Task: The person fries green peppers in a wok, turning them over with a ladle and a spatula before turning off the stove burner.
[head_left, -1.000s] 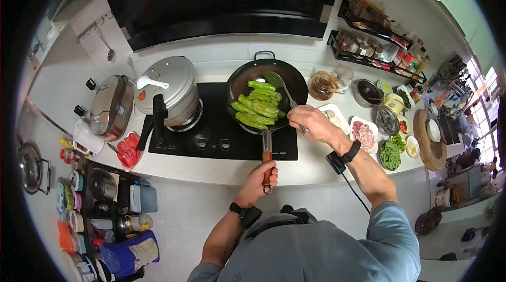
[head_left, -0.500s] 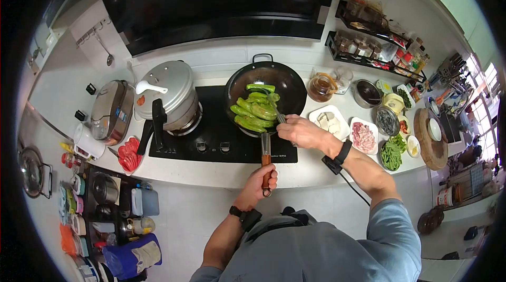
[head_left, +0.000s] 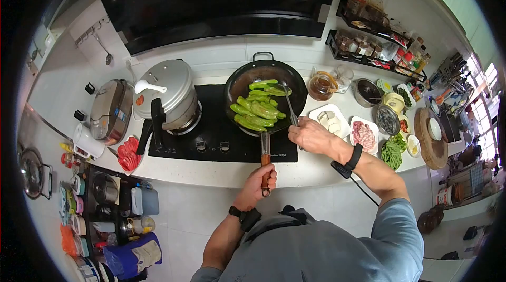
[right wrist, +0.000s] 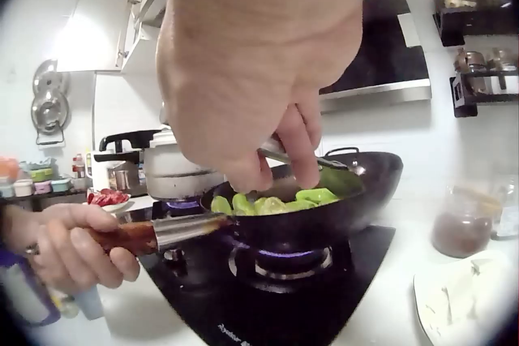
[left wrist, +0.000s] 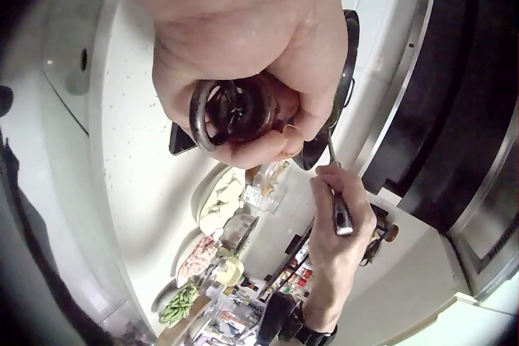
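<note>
Several long green peppers [head_left: 261,110] lie in a black wok [head_left: 296,83] on the right burner. With my left hand [head_left: 256,183] I grip the wok's brown wooden handle [head_left: 265,159], fingers wrapped round it; its metal hanging ring [left wrist: 198,119] sticks out past the hand in the left wrist view. My right hand [head_left: 312,135] holds a metal spatula [head_left: 291,107] by its shaft, above the wok's right rim. The spatula's head reaches among the peppers at the far side. A blue flame [right wrist: 293,263] burns under the wok in the right wrist view.
A pressure cooker [head_left: 174,92] with a white spoon [head_left: 149,86] on its lid stands on the left burner. Right of the stove are a plate of white slices [head_left: 321,113], a plate of raw meat [head_left: 363,135] and green beans [head_left: 391,154]. Sliced red food [head_left: 128,154] lies at left.
My right hand first drew the spatula left and toward me through the peppers, then moved back right with its head at the far side. The left hand keeps its grip on the handle.
</note>
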`<state>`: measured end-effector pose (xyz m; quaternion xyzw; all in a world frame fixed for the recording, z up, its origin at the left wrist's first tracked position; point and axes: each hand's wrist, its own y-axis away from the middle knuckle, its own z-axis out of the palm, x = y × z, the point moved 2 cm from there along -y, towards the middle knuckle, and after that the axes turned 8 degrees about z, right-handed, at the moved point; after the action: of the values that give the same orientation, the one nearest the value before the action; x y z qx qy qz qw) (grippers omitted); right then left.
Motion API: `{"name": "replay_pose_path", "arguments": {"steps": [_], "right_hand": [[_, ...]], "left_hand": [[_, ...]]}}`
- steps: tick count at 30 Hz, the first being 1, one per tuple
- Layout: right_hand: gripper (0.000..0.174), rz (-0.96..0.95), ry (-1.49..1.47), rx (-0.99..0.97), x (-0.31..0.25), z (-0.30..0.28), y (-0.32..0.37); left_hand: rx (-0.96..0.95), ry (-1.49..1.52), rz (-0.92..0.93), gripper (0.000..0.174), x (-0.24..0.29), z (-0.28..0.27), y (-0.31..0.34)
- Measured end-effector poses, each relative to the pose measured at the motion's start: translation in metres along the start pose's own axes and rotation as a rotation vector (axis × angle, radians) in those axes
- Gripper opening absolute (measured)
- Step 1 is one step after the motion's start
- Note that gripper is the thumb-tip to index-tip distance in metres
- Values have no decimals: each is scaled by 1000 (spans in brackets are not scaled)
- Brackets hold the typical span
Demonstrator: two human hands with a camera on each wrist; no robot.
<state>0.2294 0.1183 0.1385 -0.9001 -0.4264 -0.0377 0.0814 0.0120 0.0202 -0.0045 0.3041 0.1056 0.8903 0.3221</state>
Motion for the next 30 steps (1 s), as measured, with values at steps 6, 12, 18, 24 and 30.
{"name": "replay_pose_path", "arguments": {"steps": [6,12,18,24,30], "right_hand": [[6,77,54,10,-2,2,-5],[9,98,81,99,1,6,-16],[8,99,80,98,-5,-8,-32],[5,70,25,167,-22,-5,-27],[5,-3,-65,127,-27,-1,1]], "left_hand": [[-10,14,-7,15,-1,-7,-4],[-8,36,7,16,-5,-8,-7],[-4,15,-14,23,1,-4,-4],[11,17,-12,23,4,2,-1],[5,16,-4,16,-3,-9,-7]]}}
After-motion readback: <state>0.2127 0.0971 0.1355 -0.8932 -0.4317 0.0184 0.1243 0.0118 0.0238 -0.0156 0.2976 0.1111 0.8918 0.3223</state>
